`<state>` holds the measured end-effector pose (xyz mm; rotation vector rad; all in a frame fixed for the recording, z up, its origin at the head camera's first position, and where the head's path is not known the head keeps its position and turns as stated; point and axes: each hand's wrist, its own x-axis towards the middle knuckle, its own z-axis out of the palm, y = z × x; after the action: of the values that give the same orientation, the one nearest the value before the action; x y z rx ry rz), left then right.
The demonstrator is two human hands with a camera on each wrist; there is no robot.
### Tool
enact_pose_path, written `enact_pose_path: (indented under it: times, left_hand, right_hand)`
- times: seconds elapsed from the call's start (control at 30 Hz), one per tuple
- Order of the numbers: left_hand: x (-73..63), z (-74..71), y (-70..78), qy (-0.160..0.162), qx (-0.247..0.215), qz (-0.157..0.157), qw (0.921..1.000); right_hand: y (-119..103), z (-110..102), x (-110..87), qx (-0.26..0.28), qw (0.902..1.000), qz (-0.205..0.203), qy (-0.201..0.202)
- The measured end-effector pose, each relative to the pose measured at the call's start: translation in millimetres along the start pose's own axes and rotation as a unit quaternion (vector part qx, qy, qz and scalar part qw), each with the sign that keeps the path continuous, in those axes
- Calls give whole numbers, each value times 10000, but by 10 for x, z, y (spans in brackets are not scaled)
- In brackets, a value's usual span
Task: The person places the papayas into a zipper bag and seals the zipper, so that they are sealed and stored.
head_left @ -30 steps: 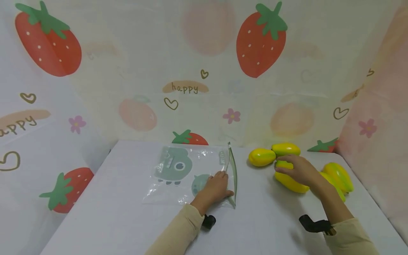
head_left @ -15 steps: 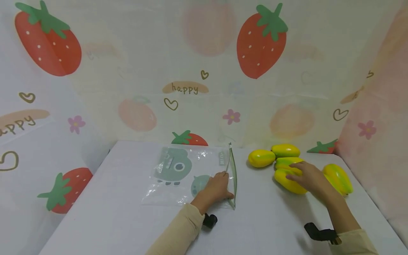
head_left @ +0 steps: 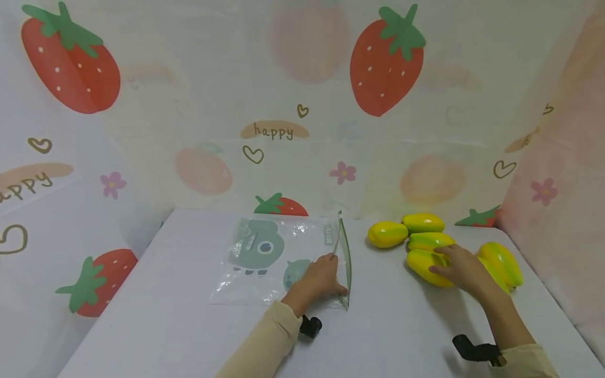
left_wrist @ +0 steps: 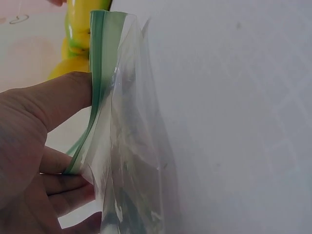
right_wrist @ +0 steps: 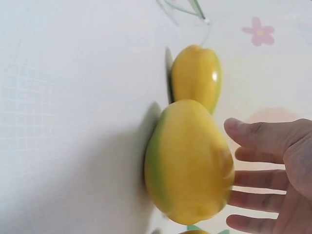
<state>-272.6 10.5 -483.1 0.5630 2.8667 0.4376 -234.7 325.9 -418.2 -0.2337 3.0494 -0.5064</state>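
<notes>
A clear zip bag printed with green cartoon figures lies flat, its mouth with the green zip strip facing right. My left hand holds the bag at its mouth, thumb and fingers apart along the strip; the thumb tip is hidden behind it. My right hand is spread beside a yellow-green papaya, thumb and fingers straight. In the right wrist view the hand is just right of the large papaya, fingertips partly behind it. Another papaya lies against its far side.
Two more papayas stand behind, one left and one right. Others lie right of my right hand, partly covered by it. A white table carries everything. A strawberry-printed curtain closes off the back and sides.
My right hand has drawn back and down slightly, from over the upper papaya to the side of the nearer one. The left hand and the bag have stayed put.
</notes>
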Motion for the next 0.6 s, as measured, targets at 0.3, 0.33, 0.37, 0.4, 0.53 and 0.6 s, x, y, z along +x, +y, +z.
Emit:
enact_pose_path:
  times: [0.3,0.33,0.37,0.4,0.53,0.6]
  left_hand:
    - [-32,28,-1,-44,13,95,9999]
    - [-32,28,1,-49,19,91,9999]
    - [-33,28,2,-52,38,83,9999]
    - [-29,28,5,-47,59,75,9999]
    - [-11,20,5,-30,90,46,9999]
    - [0,16,2,-3,82,49,10000]
  right_hand:
    - [-1,94,25,-12,9998,162,-153]
    - [-3,107,26,-60,9998,154,-117]
    - [-7,118,28,-114,9998,125,-63]
    - [-10,128,30,-173,9998,112,-24]
    - [-29,168,42,-332,9992,91,199]
    - [-52,178,42,-360,9990,140,238]
